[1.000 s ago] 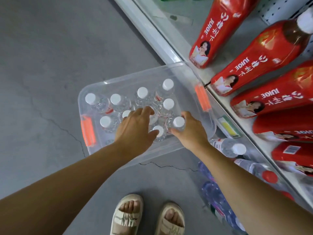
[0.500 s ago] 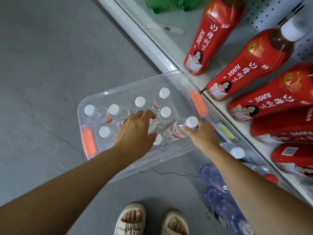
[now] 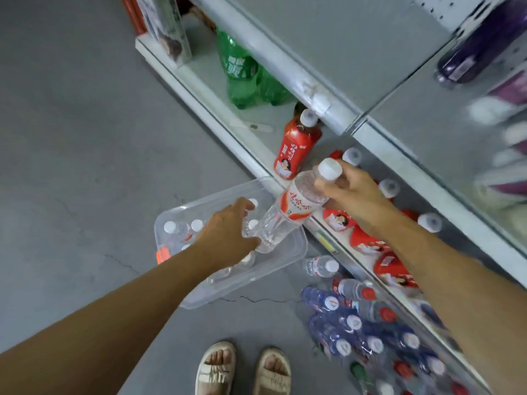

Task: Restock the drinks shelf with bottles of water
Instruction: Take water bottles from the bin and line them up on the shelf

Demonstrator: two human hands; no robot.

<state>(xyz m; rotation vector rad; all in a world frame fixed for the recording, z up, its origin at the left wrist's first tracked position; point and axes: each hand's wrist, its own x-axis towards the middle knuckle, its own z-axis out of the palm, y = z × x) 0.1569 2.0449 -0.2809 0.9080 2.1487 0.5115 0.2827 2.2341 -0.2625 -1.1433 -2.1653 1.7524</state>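
Observation:
My right hand (image 3: 353, 192) grips a clear water bottle (image 3: 296, 203) with a red-and-white label just below its white cap. The bottle hangs tilted above the right end of the clear plastic bin (image 3: 199, 202) on the floor. My left hand (image 3: 225, 232) is down in the bin, its fingers and thumb curled round the top of another water bottle there. Several white-capped water bottles (image 3: 171, 227) stand in the bin's left part. The bottom drinks shelf (image 3: 199, 86) runs diagonally just beyond the bin.
Red juice bottles (image 3: 293, 149) and green bottles (image 3: 239, 69) stand on the bottom shelf. A grey upper shelf (image 3: 336, 38) overhangs it. Loose water bottles (image 3: 320, 266) and a blue shrink-wrapped pack (image 3: 356, 323) lie on the floor at right. My sandalled feet (image 3: 216, 369) stand below.
My right hand has lifted its water bottle up out of the bin toward the shelf. The view has tilted up along the shelves. My left hand stays in the bin.

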